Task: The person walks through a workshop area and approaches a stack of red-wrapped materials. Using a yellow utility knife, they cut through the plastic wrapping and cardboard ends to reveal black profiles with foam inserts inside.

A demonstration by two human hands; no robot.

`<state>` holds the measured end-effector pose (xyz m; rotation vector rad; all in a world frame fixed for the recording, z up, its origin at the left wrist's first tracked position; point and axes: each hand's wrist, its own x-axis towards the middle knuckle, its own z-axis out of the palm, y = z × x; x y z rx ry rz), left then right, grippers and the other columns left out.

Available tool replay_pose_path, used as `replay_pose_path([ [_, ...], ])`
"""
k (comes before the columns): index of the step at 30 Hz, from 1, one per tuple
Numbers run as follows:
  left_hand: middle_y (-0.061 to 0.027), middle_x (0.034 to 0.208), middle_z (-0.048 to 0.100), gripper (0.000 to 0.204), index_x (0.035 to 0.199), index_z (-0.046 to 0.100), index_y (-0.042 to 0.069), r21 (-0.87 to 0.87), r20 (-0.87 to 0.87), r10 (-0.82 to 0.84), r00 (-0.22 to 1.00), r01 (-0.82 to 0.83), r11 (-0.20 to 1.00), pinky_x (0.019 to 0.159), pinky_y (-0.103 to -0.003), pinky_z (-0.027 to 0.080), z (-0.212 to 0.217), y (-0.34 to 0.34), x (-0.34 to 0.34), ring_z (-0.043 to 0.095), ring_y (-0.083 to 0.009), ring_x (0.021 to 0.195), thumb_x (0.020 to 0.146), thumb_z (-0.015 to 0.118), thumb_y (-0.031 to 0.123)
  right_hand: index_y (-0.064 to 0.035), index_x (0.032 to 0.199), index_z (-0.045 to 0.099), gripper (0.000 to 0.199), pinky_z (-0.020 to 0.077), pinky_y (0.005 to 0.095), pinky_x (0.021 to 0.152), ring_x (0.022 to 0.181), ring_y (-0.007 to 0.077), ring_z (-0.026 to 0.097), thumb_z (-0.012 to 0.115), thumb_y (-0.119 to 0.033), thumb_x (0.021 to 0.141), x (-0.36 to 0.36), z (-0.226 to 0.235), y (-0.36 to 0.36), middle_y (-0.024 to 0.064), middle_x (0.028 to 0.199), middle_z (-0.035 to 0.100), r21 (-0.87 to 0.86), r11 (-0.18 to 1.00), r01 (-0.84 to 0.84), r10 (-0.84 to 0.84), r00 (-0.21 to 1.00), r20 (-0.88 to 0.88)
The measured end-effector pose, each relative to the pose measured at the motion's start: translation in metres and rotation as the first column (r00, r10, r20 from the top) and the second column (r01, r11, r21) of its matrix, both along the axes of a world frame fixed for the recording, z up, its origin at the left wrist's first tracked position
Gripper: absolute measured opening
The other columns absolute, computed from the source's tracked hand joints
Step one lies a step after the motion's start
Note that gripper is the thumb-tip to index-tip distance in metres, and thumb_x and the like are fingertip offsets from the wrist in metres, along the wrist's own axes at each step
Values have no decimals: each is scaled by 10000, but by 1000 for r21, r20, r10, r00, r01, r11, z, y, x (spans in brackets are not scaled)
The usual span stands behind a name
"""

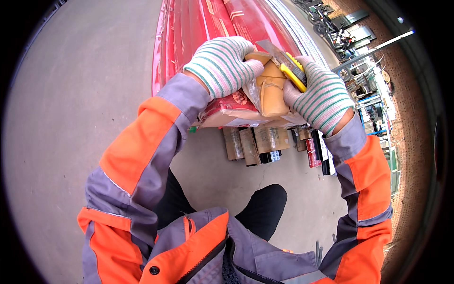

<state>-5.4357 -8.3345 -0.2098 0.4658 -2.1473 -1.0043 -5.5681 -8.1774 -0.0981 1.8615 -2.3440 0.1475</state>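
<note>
Holding a yellow knife [294, 75], the right hand [321, 94] has its fingers closed around the handle. The flat grey blade [269, 48] points up and to the left. The left hand [222, 66] pinches the edge of some brown card [273, 102] between its thumb and fingers. The card is bent, and it sits between the two hands at the near end of some long red packs [189, 33]. The blade is close to the top of the card, but I cannot tell if they touch. Both hands wear pale gloves with green stripes, and the sleeves [139, 135] are orange and grey. Shiny clear wrap covers the red packs. Under their near end, brown boxes [272, 138] show above the grey floor [94, 118]
</note>
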Motion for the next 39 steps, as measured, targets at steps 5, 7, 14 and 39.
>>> replay_pose_path([
  [5,-192,997,719,384,1128,702,-13,-4,20,-9,1000,9,1000,855,-399,556,4,1,3,693,-306,926,891,665,287,41,1195,623,385,561,352,667,719,234,717,691,-192,896,-6,8,0,192,836,703,-18,1000,-9,10,998,56],
  [7,-119,885,709,247,1065,686,-13,-9,-10,4,1000,-4,1000,767,-343,570,2,1,2,669,-177,793,907,656,175,53,1234,605,413,539,302,604,682,151,663,666,-191,906,-7,10,1,120,810,677,-32,998,51,-42,972,233],
  [14,-124,878,686,256,1085,680,-7,-113,-18,10,1000,-12,994,796,-349,565,4,3,3,667,-212,795,900,666,170,30,1218,637,424,560,318,638,666,152,673,641,-219,875,-30,-7,4,131,788,679,-201,977,68,41,870,491],
  [39,-254,902,660,481,817,731,-77,-413,167,174,970,-91,906,781,-438,563,25,81,4,635,-363,837,784,707,403,1,1205,639,391,541,330,762,793,178,638,674,-187,864,-34,-9,-2,99,903,675,-243,965,-96,175,928,328],
])
